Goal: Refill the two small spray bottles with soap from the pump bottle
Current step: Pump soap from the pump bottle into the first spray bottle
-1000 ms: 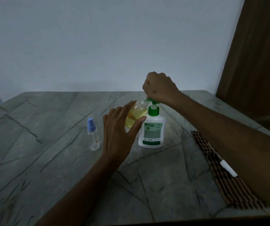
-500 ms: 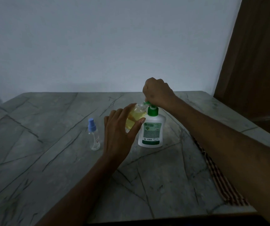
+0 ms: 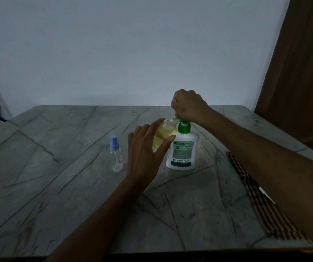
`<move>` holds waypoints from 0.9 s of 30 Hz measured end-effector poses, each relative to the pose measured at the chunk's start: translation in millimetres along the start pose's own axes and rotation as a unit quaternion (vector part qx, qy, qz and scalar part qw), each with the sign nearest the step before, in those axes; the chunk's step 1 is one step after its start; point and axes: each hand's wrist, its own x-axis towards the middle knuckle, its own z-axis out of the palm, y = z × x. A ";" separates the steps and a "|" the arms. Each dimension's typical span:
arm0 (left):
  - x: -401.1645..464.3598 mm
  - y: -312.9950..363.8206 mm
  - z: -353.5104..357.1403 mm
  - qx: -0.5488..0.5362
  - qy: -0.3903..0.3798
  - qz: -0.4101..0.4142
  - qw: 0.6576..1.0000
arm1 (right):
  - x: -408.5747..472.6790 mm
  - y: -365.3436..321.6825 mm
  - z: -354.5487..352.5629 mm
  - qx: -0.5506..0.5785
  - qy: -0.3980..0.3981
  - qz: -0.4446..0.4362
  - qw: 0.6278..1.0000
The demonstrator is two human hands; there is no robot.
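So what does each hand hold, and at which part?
Left hand: small clear bottle of yellow liquid, by its body. Right hand: green pump head of the white soap bottle.

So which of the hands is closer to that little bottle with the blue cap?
Left. The left hand is just right of the blue-capped bottle, gripping another bottle. The right hand is farther off, on the pump bottle.

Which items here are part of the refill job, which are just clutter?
In use: pump bottle; small bottle holding yellow liquid in left hand; right hand on the pump; blue-capped spray bottle.
Lying about: striped cloth; white object on it.
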 end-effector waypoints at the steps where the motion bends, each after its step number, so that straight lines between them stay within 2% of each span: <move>1: 0.5 0.4 0.1 -0.001 0.003 0.002 1.000 | 0.6 -1.0 -2.2 -0.006 0.002 -0.001 1.000; 8: 0.7 0.1 0.1 0.002 -0.002 0.003 1.000 | 5.7 3.4 6.3 0.023 0.011 -0.002 1.000; 27: 0.5 3.0 -4.3 0.001 -0.008 0.004 1.000 | 3.8 -0.5 -2.8 -0.021 0.012 -0.013 1.000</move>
